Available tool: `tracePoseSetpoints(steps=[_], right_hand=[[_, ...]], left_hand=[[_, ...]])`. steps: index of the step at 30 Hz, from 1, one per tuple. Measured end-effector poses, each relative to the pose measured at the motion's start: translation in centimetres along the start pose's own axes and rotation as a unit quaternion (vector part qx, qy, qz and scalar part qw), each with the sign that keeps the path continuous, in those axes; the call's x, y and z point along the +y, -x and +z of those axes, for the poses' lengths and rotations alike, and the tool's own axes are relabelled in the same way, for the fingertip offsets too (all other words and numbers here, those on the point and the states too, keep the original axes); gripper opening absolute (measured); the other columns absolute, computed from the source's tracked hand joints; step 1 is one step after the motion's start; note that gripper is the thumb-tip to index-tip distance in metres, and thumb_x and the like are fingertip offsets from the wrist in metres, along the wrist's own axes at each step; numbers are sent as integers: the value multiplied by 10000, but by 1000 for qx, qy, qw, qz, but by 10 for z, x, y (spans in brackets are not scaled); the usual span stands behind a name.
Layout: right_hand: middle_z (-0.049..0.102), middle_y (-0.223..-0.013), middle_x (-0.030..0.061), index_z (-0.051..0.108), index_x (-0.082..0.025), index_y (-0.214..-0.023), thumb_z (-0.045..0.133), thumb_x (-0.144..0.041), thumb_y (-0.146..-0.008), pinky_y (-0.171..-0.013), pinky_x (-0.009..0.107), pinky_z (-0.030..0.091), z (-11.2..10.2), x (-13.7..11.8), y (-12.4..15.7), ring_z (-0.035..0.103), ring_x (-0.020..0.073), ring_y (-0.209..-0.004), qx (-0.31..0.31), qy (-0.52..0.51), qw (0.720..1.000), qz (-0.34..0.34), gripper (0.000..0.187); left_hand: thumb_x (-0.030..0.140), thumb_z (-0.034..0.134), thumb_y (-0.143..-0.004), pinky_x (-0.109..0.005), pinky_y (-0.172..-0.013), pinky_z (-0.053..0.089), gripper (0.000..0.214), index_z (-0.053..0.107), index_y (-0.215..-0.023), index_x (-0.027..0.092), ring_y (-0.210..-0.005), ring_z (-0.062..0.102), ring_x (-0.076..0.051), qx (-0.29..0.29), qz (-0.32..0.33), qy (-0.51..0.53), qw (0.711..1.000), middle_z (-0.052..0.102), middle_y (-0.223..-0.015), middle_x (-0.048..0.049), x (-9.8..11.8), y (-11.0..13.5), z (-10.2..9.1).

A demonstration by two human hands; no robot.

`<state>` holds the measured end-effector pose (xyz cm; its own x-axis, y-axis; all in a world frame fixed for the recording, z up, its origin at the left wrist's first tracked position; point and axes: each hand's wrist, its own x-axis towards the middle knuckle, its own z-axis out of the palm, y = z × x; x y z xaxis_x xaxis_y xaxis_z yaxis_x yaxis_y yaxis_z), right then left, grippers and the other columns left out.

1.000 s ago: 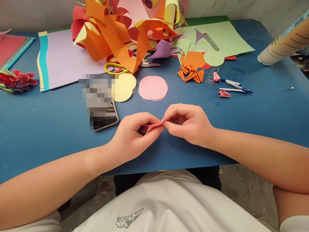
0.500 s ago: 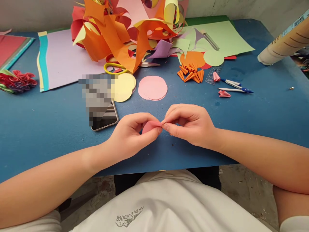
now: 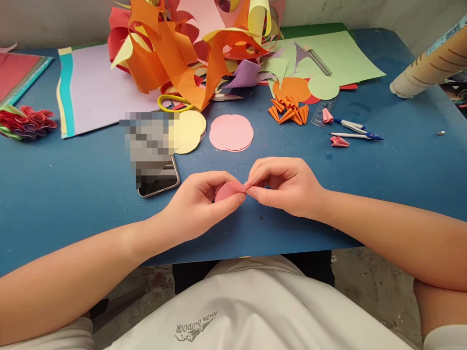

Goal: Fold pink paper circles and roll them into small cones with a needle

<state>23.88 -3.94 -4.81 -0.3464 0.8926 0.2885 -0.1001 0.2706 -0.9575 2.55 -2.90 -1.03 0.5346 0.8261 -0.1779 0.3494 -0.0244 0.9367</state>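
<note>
My left hand (image 3: 206,206) is closed around a folded piece of pink paper (image 3: 229,190), its thumb in front and its fingers behind. The paper narrows to a twisted or folded tip, where my right hand (image 3: 286,187) pinches it between thumb and forefinger. A thin pale line (image 3: 263,171), perhaps a thread or needle, slants up across the right forefinger. Beyond the hands lie a stack of pink paper circles (image 3: 231,132) and a stack of pale yellow circles (image 3: 189,133).
A phone (image 3: 160,180) lies left of the hands. Paper scraps (image 3: 175,48) are heaped at the back with yellow-handled scissors (image 3: 175,104). To the right are orange paper cones (image 3: 290,111), a compass (image 3: 359,136) and a tilted tube (image 3: 430,61). A paper flower cluster (image 3: 27,123) sits far left.
Both hands stay in nearly the same place, still on the pink paper. The right fingers have shifted slightly at the tip, and the thin pale line now shows over the forefinger.
</note>
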Motion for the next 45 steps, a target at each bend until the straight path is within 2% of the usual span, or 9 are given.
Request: tracePoseSetpoints(steps=[6, 10, 17, 20, 26, 31, 37, 41, 45], right_hand=[[678, -729, 3, 765, -147, -771, 800, -122, -802, -554, 206, 492, -1, 1, -2, 602, 88, -642, -13, -44, 998, 51, 53], [662, -705, -4, 742, -146, -737, 799, -114, -784, -540, 203, 476, 0, 1, -2, 582, 84, -624, -7, -44, 997, 61, 81], [642, -693, -7, 707, -150, -731, 781, -126, -808, -524, 205, 476, 1, 0, 0, 569, 87, -604, -12, -37, 999, 37, 110], [624, -700, -13, 688, -150, -730, 777, -122, -818, -513, 200, 476, 2, -1, 0, 565, 82, -594, -17, -61, 997, 43, 128], [598, -693, -26, 660, -145, -703, 831, -104, -792, -499, 190, 489, 2, -6, -1, 569, 70, -578, -50, -106, 992, 46, 197], [617, -687, -21, 678, -144, -723, 829, -145, -824, -483, 192, 499, 2, -6, 0, 580, 69, -556, -34, -103, 993, 43, 182], [700, -779, 25, 771, -152, -860, 797, -150, -854, -559, 207, 543, 1, -6, 0, 648, 100, -661, -22, -17, 1000, 6, 27], [710, -782, 31, 777, -162, -858, 787, -151, -852, -609, 224, 566, 0, -5, 0, 658, 117, -712, -6, 23, 999, -23, 16], [706, -765, 25, 756, -169, -818, 770, -156, -847, -606, 233, 564, 4, -5, 2, 645, 120, -692, 8, 38, 999, -8, 35]], left_hand=[[276, 723, -851, -199, -497, 320, 134, 708, -768, 172, -565, 387, -78, 6, -13, -4, 1000, 505, -608, 55, 1, 2, 2], [279, 723, -855, -199, -502, 337, 144, 693, -768, 168, -569, 399, -77, 6, -9, -11, 1000, 523, -621, 51, 1, 2, 3], [196, 719, -863, -230, -584, 471, 127, 699, -738, 188, -621, 566, -108, 32, 115, -46, 992, 685, -699, -2, -1, 0, 4], [178, 717, -862, -243, -590, 484, 143, 705, -722, 205, -621, 582, -119, 42, 142, -69, 987, 695, -697, -9, -1, 0, 4], [173, 722, -870, -248, -556, 467, 161, 712, -713, 205, -584, 538, -116, 33, 143, -52, 988, 645, -661, -5, 1, 4, 4], [150, 714, -871, -242, -555, 469, 149, 722, -730, 199, -592, 545, -112, 55, 157, -58, 984, 660, -692, -13, 2, 4, 5], [152, 718, -867, -249, -562, 469, 110, 734, -766, 193, -599, 540, -117, 66, 146, -39, 986, 643, -683, -9, 0, 4, 5], [163, 703, -872, -259, -581, 482, 99, 736, -783, 193, -615, 560, -125, 66, 146, -37, 986, 665, -705, -18, -2, 4, 4], [169, 699, -861, -252, -561, 444, 127, 688, -738, 198, -589, 505, -113, 71, 132, -70, 986, 587, -640, 12, -1, 4, 6]])
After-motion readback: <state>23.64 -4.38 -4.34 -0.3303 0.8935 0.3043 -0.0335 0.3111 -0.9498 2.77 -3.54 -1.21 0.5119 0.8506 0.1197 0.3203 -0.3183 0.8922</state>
